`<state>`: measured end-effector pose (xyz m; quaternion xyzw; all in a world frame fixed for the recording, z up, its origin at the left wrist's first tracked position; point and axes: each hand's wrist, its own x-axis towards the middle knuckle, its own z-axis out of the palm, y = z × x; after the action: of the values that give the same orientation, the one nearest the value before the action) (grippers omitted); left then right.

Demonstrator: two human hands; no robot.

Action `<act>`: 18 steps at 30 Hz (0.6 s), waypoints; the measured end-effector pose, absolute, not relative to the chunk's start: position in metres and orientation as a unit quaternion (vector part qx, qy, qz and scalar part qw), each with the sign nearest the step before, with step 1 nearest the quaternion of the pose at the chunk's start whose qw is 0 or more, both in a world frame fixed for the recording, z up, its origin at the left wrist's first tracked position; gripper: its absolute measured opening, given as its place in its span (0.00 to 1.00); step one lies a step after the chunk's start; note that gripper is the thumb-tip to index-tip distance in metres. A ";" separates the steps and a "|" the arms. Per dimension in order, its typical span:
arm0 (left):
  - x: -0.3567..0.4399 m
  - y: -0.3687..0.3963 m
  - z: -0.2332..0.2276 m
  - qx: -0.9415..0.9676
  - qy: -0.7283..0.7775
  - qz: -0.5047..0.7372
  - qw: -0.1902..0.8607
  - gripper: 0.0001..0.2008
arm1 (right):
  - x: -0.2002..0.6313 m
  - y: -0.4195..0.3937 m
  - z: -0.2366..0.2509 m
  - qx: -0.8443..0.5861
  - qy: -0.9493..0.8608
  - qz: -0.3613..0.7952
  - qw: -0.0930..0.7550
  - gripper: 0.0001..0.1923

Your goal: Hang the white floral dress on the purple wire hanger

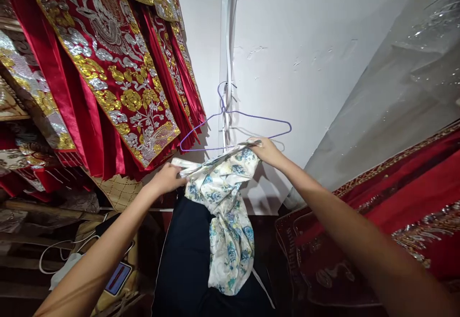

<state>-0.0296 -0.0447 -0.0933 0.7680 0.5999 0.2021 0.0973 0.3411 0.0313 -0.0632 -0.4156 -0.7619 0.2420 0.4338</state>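
A white garment with blue and green flowers (230, 231) hangs between my hands, its upper edge drawn out sideways and its lower part bunched and twisted. My left hand (167, 177) grips the garment's left end, where a white band shows. At the right end, my right hand (268, 152) has its fingers closed over the top edge. Just above the cloth, a purple wire hanger (255, 117) hangs on a white rail (229, 34) against the wall. The hanger's lower bar runs close behind the garment's upper edge; whether they touch I cannot tell. Dark cloth (190, 254) lies below and behind the garment.
Red garments with gold and silver embroidery (132, 92) hang at the upper left. Clear plastic sheeting (398, 101) and red beaded cloth (431, 202) take up the right. At lower left are a phone (118, 277) and a white cable (53, 245).
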 end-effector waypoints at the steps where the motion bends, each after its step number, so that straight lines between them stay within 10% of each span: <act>1: -0.030 -0.042 -0.089 0.775 0.584 0.231 0.062 0.14 | 0.347 0.029 -0.058 -0.422 -0.765 0.232 0.427 0.09; 11: 0.008 -0.008 -0.045 0.784 0.442 0.435 -0.031 0.16 | 0.354 0.002 -0.042 -0.381 -0.800 0.274 0.374 0.11; 18: -0.004 0.007 -0.020 0.799 0.436 0.402 -0.097 0.21 | 0.380 -0.004 -0.020 -0.468 -0.719 0.177 0.482 0.39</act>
<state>-0.0037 0.0070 -0.0204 0.7991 0.4364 0.4020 -0.0972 0.3795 -0.0036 -0.0199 -0.4677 -0.7193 0.1766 0.4824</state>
